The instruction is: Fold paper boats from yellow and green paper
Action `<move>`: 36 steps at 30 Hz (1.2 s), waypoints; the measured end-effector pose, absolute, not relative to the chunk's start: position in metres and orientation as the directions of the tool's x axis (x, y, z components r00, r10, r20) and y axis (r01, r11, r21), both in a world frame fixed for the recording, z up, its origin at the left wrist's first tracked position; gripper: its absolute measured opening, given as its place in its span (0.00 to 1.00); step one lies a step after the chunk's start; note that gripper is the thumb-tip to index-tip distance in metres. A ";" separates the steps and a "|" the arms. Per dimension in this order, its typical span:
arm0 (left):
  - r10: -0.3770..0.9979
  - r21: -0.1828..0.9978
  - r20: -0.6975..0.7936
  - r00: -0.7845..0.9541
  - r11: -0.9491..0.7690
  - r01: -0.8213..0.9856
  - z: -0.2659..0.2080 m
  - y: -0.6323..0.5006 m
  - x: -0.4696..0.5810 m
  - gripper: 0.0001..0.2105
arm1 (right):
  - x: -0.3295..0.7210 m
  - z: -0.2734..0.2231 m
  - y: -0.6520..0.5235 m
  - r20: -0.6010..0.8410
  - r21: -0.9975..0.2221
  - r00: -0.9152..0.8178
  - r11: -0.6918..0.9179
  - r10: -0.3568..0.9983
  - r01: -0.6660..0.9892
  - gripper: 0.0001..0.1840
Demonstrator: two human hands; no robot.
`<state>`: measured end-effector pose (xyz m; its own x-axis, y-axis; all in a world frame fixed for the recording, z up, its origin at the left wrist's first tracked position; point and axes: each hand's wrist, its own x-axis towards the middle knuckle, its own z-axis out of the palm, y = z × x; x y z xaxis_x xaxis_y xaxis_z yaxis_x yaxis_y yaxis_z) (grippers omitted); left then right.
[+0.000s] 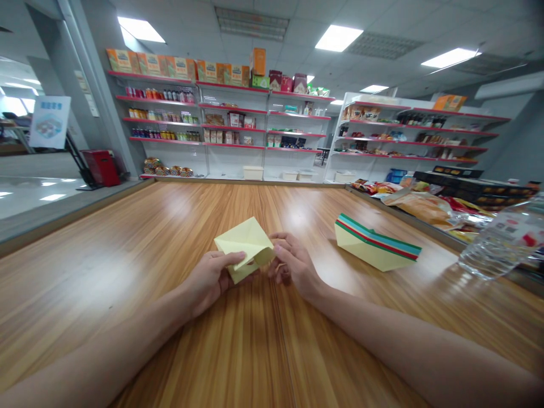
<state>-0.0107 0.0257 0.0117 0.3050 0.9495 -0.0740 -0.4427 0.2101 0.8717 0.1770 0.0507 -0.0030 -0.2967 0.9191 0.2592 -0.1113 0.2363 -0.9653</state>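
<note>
folded yellow paper, corner pointing away (long axis unclear)

Paper left of boat, bottle farther right, shelves behind table

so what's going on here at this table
A person is handling a piece of folded pale yellow paper over a wooden table. The left hand holds it, thumb on top; the right hand is at its right edge, beside a curved flap. To the right is a boat-shaped paper piece with green, blue and red stripes, and further right a clear bottle.
</note>
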 end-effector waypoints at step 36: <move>0.906 0.825 -0.093 0.414 0.303 -0.478 0.010 0.020 -0.006 0.18 | 0.180 -0.006 0.060 0.216 -0.966 -0.308 0.249 0.927 0.073 0.21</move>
